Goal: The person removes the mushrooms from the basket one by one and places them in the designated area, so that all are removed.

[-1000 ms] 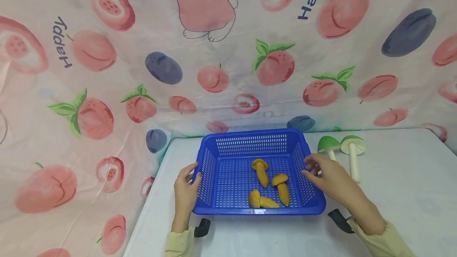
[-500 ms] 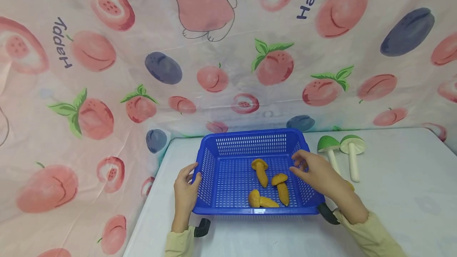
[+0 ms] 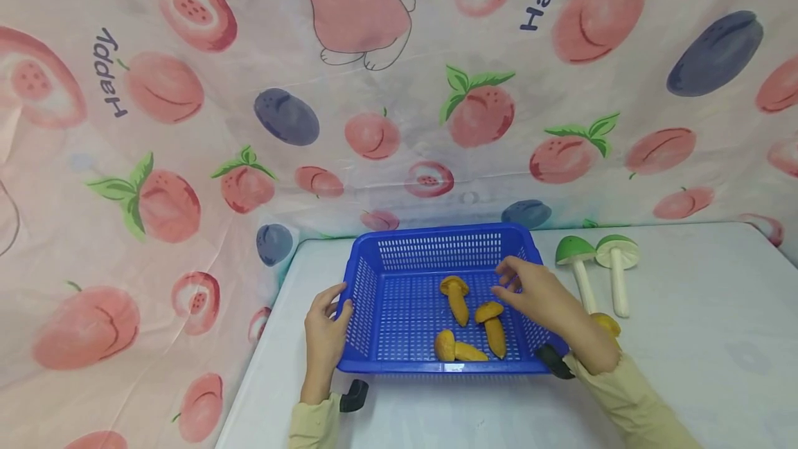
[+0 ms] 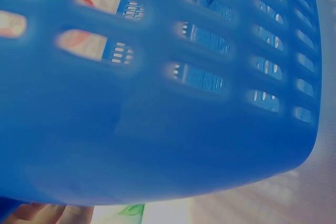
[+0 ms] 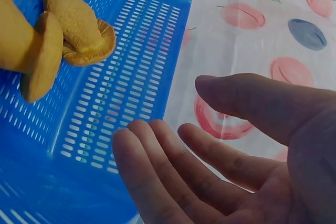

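Bkgd: pale pink fruit-print cloth (image 3: 399,99) behind white counter (image 3: 698,324). Clock face = head view, centred on blue basket (image 3: 405,368). Inside it, 3 yellow-brown mushrooms: rear mushroom (image 3: 458,305) nr centre, side mushroom (image 3: 495,336) at 4, front mushroom (image 3: 466,350) betw 5 & 6, by near wall. L hand (image 3: 324,328) grips basket rim at 9. R hand (image 3: 536,296) hangs over the 3 side, fingers loosely extended, nothing held, apart from the mushrooms afaict. Outside: 2 green-capped mushrooms (image 3: 617,283) betw 2 & 3; yellow piece (image 3: 608,323) past 3, partly hidden by R forearm, ID unclear. Step in hand, my read: R hand working at basket contents, L steadying; picking vs placing, can't tell. To do well: L hold firm w/o tipping rim; R in from above, one stem at a time, straight up/down, no dragging, as side & front mushrooms lie close. Edges: R wrist mount (image 3: 553,362) overlaps the 4 corner in view, so poss. snag; raise forearm. Basket's 12 side nr counter's back edge & cloth, so little room there. Counter's L edge nr L hand, toward 9. Roomiest: basket floor 8–11, counter 3–5.
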A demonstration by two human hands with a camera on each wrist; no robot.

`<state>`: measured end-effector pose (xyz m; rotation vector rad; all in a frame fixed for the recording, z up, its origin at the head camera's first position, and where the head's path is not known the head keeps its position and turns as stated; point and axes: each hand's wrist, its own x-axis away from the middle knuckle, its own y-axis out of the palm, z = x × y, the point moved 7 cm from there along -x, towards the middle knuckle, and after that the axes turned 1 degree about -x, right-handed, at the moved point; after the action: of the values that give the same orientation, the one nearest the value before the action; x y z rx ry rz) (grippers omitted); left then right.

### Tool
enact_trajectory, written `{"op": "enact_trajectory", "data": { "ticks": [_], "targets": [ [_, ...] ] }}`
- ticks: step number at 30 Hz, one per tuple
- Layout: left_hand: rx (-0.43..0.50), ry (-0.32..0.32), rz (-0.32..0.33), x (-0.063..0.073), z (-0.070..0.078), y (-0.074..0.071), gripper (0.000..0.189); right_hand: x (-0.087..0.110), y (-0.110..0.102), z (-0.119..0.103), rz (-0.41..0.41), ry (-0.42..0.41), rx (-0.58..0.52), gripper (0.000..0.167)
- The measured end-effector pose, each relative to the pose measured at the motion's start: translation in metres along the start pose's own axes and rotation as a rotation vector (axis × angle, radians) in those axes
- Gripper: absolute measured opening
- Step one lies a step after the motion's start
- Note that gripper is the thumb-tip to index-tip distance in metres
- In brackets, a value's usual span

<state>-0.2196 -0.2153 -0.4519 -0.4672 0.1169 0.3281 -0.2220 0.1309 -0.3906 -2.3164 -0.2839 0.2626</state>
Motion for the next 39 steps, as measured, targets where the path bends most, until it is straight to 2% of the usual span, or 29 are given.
{"op": "enact_trajectory", "data": {
  "ticks": [15, 27, 33, 39],
  "targets": [
    [0.016, -0.002, 0.002, -0.001, 0.001, 0.001, 0.034, -0.017, 0.016, -0.003, -0.081, 0.013, -0.045, 0.03],
    [0.006, -0.013, 0.0, -0.001, -0.001, 0.0, 0.035, -0.027, 0.029, -0.001, -0.14, 0.064, -0.061, 0.035],
    [-0.003, -0.018, 0.001, 0.0, -0.001, 0.0, 0.034, -0.032, 0.038, 0.005, -0.211, 0.119, -0.066, 0.042],
    [-0.009, -0.019, -0.001, 0.0, -0.001, 0.0, 0.034, -0.037, 0.047, 0.009, -0.262, 0.157, -0.123, 0.047]
  ]
}}
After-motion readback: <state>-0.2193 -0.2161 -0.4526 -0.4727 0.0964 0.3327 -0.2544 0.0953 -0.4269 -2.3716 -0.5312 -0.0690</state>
